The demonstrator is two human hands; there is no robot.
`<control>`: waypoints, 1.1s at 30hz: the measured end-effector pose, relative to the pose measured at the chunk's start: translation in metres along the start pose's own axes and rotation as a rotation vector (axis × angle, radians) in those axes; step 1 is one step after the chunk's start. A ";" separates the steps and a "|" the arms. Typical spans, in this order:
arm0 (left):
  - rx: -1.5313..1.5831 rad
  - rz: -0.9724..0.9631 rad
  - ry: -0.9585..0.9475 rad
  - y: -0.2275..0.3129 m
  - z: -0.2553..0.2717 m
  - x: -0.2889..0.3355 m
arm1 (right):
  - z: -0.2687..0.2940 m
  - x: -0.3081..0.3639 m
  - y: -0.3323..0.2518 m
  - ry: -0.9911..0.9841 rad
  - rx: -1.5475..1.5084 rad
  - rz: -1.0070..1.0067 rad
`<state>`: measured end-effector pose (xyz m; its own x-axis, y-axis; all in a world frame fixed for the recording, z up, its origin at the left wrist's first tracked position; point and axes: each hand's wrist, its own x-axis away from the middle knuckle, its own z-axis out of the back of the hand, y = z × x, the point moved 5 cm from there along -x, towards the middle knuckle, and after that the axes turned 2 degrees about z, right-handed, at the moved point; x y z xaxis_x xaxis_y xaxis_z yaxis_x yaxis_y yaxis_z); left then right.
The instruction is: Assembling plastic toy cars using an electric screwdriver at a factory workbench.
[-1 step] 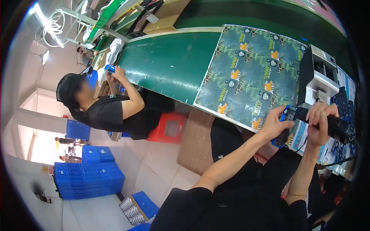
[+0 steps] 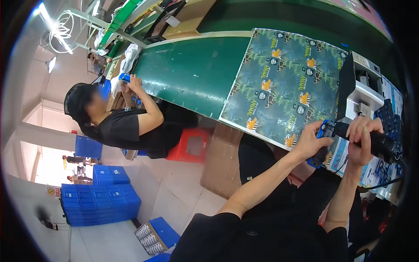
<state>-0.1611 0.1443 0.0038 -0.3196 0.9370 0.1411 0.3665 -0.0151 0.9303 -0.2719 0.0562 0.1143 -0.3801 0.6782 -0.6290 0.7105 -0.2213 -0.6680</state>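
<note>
Close to the work table's right side, my left hand [image 2: 310,142] is closed on a blue and black plastic part [image 2: 322,150], which looks like a toy piece. My right hand [image 2: 363,136] wraps round a black electric screwdriver [image 2: 384,146] with a cord at its rear. The screwdriver lies nearly sideways, and its front end meets the blue and black part near my left fingertips. The exact contact point is too small to make out.
A patterned sheet [image 2: 279,83] covers part of the green table [image 2: 187,65]. Beyond my hands are a grey-white machine [image 2: 364,94] and several blue-black parts [image 2: 386,118]. At left, a co-worker [image 2: 118,122] handles a blue piece beside a red stool [image 2: 192,144]. Blue crates [image 2: 100,203] stand on the floor.
</note>
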 end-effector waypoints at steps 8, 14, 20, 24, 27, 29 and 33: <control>-0.012 0.012 0.039 0.009 0.004 0.003 | -0.008 0.001 -0.004 -0.034 -0.019 0.041; 0.046 0.011 0.029 0.006 -0.009 0.007 | -0.002 0.007 -0.022 0.011 0.002 0.056; 0.503 0.127 0.167 -0.007 0.016 0.007 | 0.002 -0.010 -0.052 0.056 -0.083 0.148; 0.752 0.154 0.060 0.004 0.021 0.015 | 0.025 -0.028 -0.064 0.148 0.154 0.181; 0.574 0.163 0.044 -0.004 0.010 0.011 | 0.032 -0.037 -0.067 0.194 0.236 0.183; 0.519 0.136 0.047 -0.005 0.006 0.009 | 0.036 -0.036 -0.066 0.246 0.246 0.190; 0.500 0.140 0.043 -0.007 0.003 0.009 | 0.036 -0.037 -0.063 0.248 0.413 0.211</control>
<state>-0.1636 0.1538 -0.0028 -0.2699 0.9225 0.2761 0.7773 0.0396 0.6279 -0.3235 0.0194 0.1653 -0.0669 0.7237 -0.6868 0.4450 -0.5945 -0.6698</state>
